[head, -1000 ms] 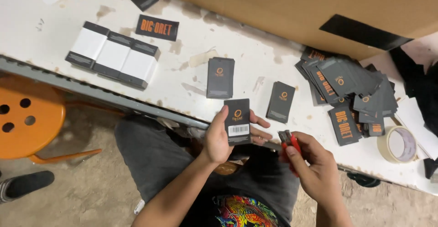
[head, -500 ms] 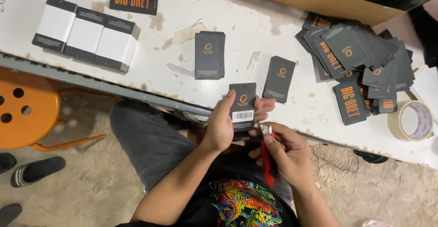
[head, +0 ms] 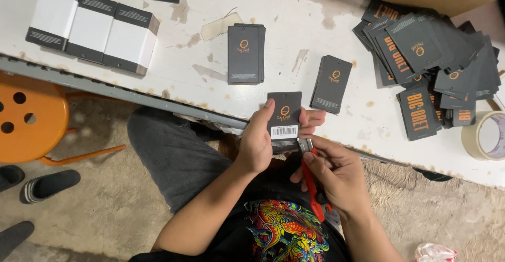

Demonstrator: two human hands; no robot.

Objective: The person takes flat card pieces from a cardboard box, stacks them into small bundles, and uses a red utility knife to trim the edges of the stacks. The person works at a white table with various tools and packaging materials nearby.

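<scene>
L hand [head: 258,143] is pinching thin, light, bendy black hang tag [head: 284,121] by its edges; R hand [head: 331,175] is clamped on red cutter [head: 314,188], blade at tag's corner.

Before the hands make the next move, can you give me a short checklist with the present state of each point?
1. Left hand grips the small black card tag with the white barcode sticker: ok.
2. Right hand holds the red-handled cutter: ok.
3. Cutter tip sits at the tag's lower right corner: ok.
4. Left fingertips clear of the blade: cannot tell, they lie close behind the tag.
5. Blade out or retracted: cannot tell.
6. Tag held over the edge of the worn white table, apart from the other tags: ok.
</scene>
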